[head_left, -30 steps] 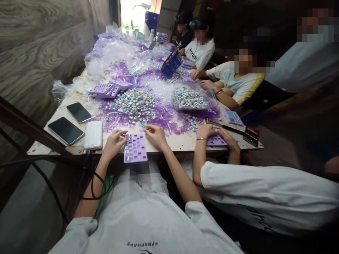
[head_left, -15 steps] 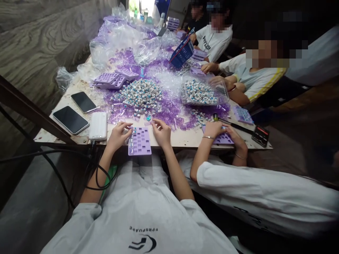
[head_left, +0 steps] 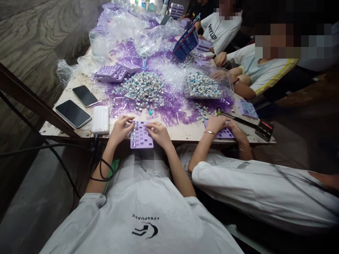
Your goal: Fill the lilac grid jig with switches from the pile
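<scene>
A light purple tray with rows of square holes lies at the table's front edge, reaching slightly over it. Clear pieces fill its left column, and a few small blue-and-white parts sit near its top left. My left hand is closed at the tray's upper left edge, thumb and fingers gripping there. Over the upper right of the tray, my right hand is pinched, its fingertips down at the holes; whatever is between them is too small to make out. Beyond the tray rises a pile of small white-and-blue parts.
Two phones and a white power bank with a black cable lie at left. Purple trays are stacked behind them. Clear and purple plastic pieces spread around the pile. At right, a co-worker's hands work on another tray.
My right hand has moved left from beside the small parts beyond the tray onto the tray's upper right. My left hand stays at the tray's left edge. The whole view has shifted slightly.
</scene>
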A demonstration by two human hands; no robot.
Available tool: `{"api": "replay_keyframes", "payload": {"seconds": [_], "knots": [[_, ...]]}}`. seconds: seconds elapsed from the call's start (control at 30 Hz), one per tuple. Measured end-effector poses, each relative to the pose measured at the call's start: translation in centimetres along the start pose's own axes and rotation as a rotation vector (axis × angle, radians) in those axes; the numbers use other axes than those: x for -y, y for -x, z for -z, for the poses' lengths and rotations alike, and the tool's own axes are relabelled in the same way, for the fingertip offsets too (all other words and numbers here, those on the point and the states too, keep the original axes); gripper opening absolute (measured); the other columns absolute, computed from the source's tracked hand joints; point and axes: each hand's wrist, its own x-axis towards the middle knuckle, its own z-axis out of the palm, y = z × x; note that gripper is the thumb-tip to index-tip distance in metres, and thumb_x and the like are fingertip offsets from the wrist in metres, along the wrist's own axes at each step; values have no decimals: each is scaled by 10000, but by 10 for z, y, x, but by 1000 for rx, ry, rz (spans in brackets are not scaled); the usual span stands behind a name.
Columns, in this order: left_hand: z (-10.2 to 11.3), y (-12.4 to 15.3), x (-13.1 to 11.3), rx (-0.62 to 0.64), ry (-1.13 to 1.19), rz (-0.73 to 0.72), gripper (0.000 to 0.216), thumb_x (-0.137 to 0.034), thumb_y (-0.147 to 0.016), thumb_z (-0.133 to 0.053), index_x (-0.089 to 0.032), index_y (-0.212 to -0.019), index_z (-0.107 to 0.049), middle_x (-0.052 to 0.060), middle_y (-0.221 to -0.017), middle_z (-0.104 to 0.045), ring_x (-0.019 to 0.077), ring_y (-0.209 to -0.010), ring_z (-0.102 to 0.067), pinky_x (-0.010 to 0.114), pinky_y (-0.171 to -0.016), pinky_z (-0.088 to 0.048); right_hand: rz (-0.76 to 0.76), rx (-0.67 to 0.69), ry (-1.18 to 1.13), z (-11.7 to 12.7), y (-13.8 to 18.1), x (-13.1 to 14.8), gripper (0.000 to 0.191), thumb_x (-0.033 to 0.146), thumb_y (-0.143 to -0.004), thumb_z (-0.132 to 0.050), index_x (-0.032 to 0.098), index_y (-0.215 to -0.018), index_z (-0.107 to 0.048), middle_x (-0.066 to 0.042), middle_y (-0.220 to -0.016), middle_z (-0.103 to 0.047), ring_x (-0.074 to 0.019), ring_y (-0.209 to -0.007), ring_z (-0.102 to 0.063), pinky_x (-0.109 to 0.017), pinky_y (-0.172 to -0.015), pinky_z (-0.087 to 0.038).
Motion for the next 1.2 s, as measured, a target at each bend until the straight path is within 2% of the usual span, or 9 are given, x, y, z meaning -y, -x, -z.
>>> {"api": "replay_keyframes", "payload": {"seconds": [0.1,0.27,0.43,0.6,0.7,0.97,1.2], "knots": [[1,0,-1,7,-7,-13,252,-304,-898,-629,-198,-1113,-707,52,-1004,-629,154,-864,-645,293,-811,-518,-40,-17,-90,0,-9,6,210,283,-872,-673,208,-1052,-750,-56,-950,-730,-174,-809,-681,-284,-716,-557],[1,-1,0,16,-71,-141,210,-299,-896,-642,-210,-1067,-726,67,-1082,-622,199,-1065,-612,359,-981,-478,-122,-120,-321,-14,-22,7,259,376,-834,-706,205,-1023,-750,-64,-1022,-736,-171,-843,-693,-290,-762,-570],[1,-2,-2,6,-106,-171,194,-306,-876,-672,-208,-1034,-726,62,-1044,-643,205,-1035,-615,365,-963,-480,-260,-252,-498,-28,-28,-4,335,446,-785,-735,194,-1007,-742,-81,-1055,-731,-192,-906,-699,-302,-786,-584],[2,1,-5,-23,-109,-67,222,-289,-907,-621,-194,-1089,-703,56,-1007,-655,192,-964,-629,336,-894,-497,-125,-106,-419,-26,-37,1,235,368,-816,-719,203,-979,-753,-62,-1019,-738,-169,-840,-697,-291,-776,-578],[1,2,-5,-8,-127,-24,226,-278,-905,-617,-199,-1103,-694,53,-1022,-671,188,-944,-632,324,-863,-502,-106,-35,-413,-25,-41,4,227,360,-822,-714,203,-981,-753,-60,-1005,-738,-173,-829,-699,-297,-766,-579],[1,3,-4,17,-135,-46,211,-275,-923,-597,-205,-1099,-690,48,-1033,-665,189,-974,-625,318,-884,-490,-135,-1,-372,-26,-41,0,239,384,-816,-729,216,-980,-771,-55,-983,-749,-187,-843,-702,-326,-812,-572],[1,4,-2,49,-108,-67,271,-295,-939,-571,-237,-1166,-707,50,-1046,-646,192,-1024,-615,328,-932,-485,-135,89,-364,-20,-44,0,257,386,-813,-740,195,-978,-785,-85,-1013,-730,-208,-934,-688,-307,-796,-553]]}}
